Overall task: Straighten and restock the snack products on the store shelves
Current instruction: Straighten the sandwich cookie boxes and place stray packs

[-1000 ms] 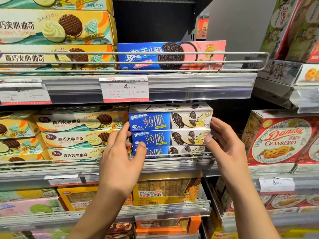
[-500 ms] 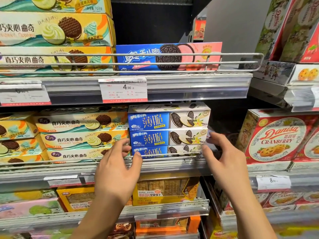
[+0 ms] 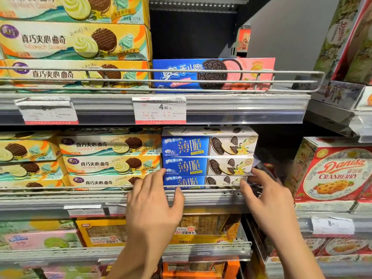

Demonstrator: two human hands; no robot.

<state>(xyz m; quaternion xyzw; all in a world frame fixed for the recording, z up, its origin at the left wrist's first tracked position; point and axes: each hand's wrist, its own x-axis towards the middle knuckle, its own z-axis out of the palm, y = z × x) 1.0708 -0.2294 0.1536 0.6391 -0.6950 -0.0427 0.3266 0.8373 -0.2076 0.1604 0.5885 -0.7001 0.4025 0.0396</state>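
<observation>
Head view: a stack of three blue-and-white Oreo thin boxes [image 3: 209,158] is seen on the middle shelf [image 3: 60,200], behind its wire rail [image 3: 80,188]. The left hand [image 3: 155,204] is held at the stack's lower left corner, fingers spread and nearly straight; its fingertips [image 3: 164,172] are laid against the left end of the bottom box, and nothing is gripped. The right hand [image 3: 269,200] is placed at the lower right corner of the stack, its fingers loosely extended, with the fingertips touching the right end of the bottom box; no closed grip is shown there either. Just left of the left hand, yellow sandwich cookie boxes [image 3: 110,164] are stacked against the Oreo boxes. Right of the right hand, a red Danisa cranberry box [image 3: 334,174] is displayed. Above both hands, a price tag [image 3: 160,109] marked 4.90 is fixed to the upper shelf edge, with a blue-and-pink Oreo box [image 3: 213,75] above it.
</observation>
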